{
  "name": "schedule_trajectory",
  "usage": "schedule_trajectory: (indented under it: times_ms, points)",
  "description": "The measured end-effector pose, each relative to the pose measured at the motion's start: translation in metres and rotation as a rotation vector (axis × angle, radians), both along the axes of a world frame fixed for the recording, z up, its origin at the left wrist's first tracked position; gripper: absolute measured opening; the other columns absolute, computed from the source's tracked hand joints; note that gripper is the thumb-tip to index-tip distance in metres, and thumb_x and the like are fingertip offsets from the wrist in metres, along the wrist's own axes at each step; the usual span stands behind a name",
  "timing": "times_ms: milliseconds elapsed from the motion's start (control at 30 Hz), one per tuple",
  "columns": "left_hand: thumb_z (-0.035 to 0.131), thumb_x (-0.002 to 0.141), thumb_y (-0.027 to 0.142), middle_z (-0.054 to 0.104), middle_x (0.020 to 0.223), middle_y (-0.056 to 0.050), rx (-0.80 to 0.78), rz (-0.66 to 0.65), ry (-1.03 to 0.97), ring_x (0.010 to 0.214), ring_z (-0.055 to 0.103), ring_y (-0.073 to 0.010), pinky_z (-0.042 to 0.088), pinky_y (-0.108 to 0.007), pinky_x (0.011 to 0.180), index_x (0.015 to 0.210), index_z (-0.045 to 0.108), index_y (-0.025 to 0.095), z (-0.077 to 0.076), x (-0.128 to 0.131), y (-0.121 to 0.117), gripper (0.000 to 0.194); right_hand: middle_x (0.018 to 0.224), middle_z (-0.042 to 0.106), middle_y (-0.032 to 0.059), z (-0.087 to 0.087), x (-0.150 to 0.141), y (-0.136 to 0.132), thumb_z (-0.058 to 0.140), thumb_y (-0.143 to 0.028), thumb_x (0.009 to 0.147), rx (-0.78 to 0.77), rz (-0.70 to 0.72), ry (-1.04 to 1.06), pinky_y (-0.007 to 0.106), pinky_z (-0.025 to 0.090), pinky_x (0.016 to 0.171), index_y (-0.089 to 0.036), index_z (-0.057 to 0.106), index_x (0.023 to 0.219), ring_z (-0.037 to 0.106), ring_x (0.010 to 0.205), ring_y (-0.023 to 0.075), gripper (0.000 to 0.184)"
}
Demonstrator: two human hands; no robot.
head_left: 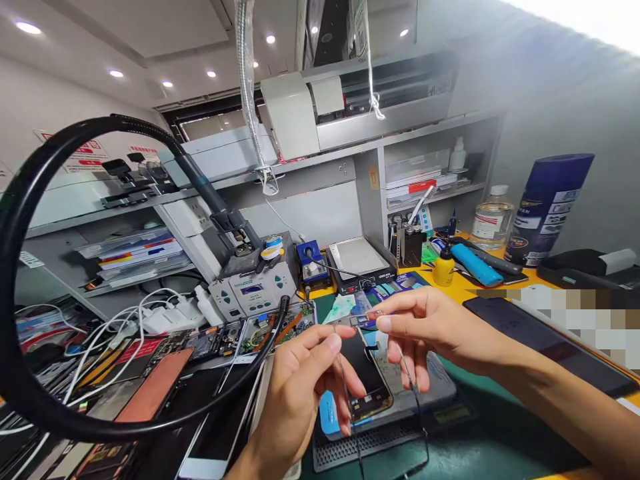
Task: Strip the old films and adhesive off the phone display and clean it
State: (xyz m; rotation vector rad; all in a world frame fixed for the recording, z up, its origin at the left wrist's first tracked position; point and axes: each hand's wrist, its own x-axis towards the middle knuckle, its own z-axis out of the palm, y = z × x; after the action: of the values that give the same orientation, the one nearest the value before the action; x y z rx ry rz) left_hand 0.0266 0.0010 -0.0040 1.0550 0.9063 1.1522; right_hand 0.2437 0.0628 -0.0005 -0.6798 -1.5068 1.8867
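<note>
Between my fingertips is what looks like a pair of thin-framed eyeglasses (421,415), their slim dark arms hanging down toward me. My left hand (305,377) pinches one side between thumb and index finger. My right hand (430,327) grips the other side the same way, a little higher, with a small clear and metallic part showing at the fingertips. Beneath the hands lies a smartphone (373,383) with a black face and worn lower edge. It rests on a grey perforated stand (340,453), beside a light-blue piece (329,413). My fingers partly cover the phone.
A black flexible hose (23,220) arches over the left side, where phone parts and white cables (143,313) crowd the bench. A rework station (253,290) and heating plate (357,257) stand behind. At right are a yellow bottle (443,269), spray can (547,210) and dark phone (545,343).
</note>
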Motion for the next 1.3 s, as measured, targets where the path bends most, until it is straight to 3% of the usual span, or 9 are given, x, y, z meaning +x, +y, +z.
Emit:
schedule_trajectory:
  times_ms: [233, 333, 500, 667, 867, 967, 1067, 1167, 1300]
  points:
    - [0.065, 0.092, 0.040, 0.072, 0.059, -0.004, -0.052, -0.082, -0.135, 0.036, 0.058, -0.0110, 0.051, -0.019, 0.034, 0.101, 0.069, 0.011, -0.004, -0.001, -0.004, 0.030, 0.071, 0.073, 0.0017, 0.000, -0.001, -0.005, 0.073, -0.035, 0.090, -0.025, 0.001, 0.036, 0.022, 0.061, 0.045, -0.015, 0.072, 0.103, 0.074, 0.054, 0.0175, 0.025]
    - [0.062, 0.095, 0.039, 0.074, 0.062, -0.005, -0.052, -0.132, -0.196, 0.039, 0.061, -0.0105, 0.053, -0.018, 0.037, 0.099, 0.071, 0.012, -0.009, -0.002, -0.004, 0.029, 0.070, 0.073, 0.0017, -0.002, -0.002, -0.005, 0.071, -0.037, 0.092, -0.025, -0.006, 0.036, 0.022, 0.060, 0.045, -0.014, 0.071, 0.106, 0.074, 0.054, 0.0174, 0.027]
    - [0.057, 0.098, 0.042, 0.076, 0.069, -0.007, -0.001, -0.191, -0.333, 0.044, 0.067, -0.0125, 0.054, -0.019, 0.040, 0.099, 0.075, 0.010, -0.020, -0.003, 0.001, 0.036, 0.067, 0.069, 0.0017, -0.003, -0.003, -0.005, 0.071, -0.041, 0.090, -0.015, -0.014, -0.010, 0.021, 0.058, 0.042, -0.012, 0.071, 0.091, 0.072, 0.053, 0.0173, 0.028]
    - [0.062, 0.094, 0.040, 0.073, 0.080, -0.007, -0.099, -0.203, -0.396, 0.054, 0.068, -0.0127, 0.056, -0.021, 0.047, 0.094, 0.077, 0.011, -0.015, -0.001, 0.002, 0.033, 0.067, 0.067, 0.0025, -0.003, -0.007, -0.005, 0.073, -0.045, 0.086, 0.003, -0.004, -0.032, 0.021, 0.057, 0.042, -0.012, 0.072, 0.084, 0.069, 0.052, 0.0165, 0.034]
    - [0.064, 0.092, 0.043, 0.068, 0.078, -0.007, -0.142, -0.241, -0.487, 0.053, 0.064, -0.0106, 0.054, -0.020, 0.046, 0.094, 0.078, 0.011, -0.018, 0.003, 0.004, 0.035, 0.064, 0.067, 0.0027, -0.005, -0.009, -0.008, 0.072, -0.048, 0.087, 0.018, -0.006, -0.039, 0.020, 0.057, 0.044, -0.014, 0.074, 0.086, 0.069, 0.052, 0.0158, 0.034]
    - [0.065, 0.090, 0.042, 0.066, 0.077, -0.005, -0.119, -0.184, -0.477, 0.054, 0.061, -0.0111, 0.053, -0.021, 0.045, 0.093, 0.077, 0.012, -0.019, 0.004, 0.004, 0.033, 0.063, 0.067, 0.0018, -0.008, -0.008, -0.008, 0.072, -0.046, 0.087, 0.025, 0.000, -0.030, 0.020, 0.057, 0.044, -0.015, 0.076, 0.090, 0.068, 0.052, 0.0158, 0.031]
    - [0.070, 0.087, 0.040, 0.064, 0.073, -0.005, -0.063, -0.013, -0.371, 0.057, 0.060, -0.0141, 0.054, -0.024, 0.045, 0.090, 0.076, 0.013, -0.015, 0.006, 0.000, 0.028, 0.064, 0.069, 0.0021, -0.010, -0.007, -0.008, 0.073, -0.044, 0.087, 0.022, -0.003, -0.022, 0.019, 0.057, 0.045, -0.017, 0.077, 0.091, 0.068, 0.053, 0.0161, 0.028]
    - [0.071, 0.085, 0.046, 0.064, 0.065, -0.004, -0.036, 0.182, -0.252, 0.056, 0.060, -0.0160, 0.056, -0.029, 0.049, 0.084, 0.075, 0.012, -0.009, 0.010, -0.003, 0.035, 0.063, 0.069, 0.0023, -0.010, -0.007, -0.007, 0.072, -0.044, 0.087, 0.031, -0.003, -0.043, 0.020, 0.057, 0.046, -0.017, 0.076, 0.083, 0.068, 0.054, 0.0163, 0.028]
    - [0.074, 0.083, 0.049, 0.059, 0.053, -0.002, -0.050, 0.297, -0.139, 0.046, 0.058, -0.0135, 0.053, -0.027, 0.048, 0.069, 0.071, 0.012, -0.004, 0.015, -0.003, 0.039, 0.058, 0.068, 0.0024, -0.009, -0.009, -0.009, 0.075, -0.046, 0.084, 0.042, -0.015, -0.085, 0.022, 0.057, 0.046, -0.017, 0.074, 0.076, 0.067, 0.051, 0.0167, 0.031]
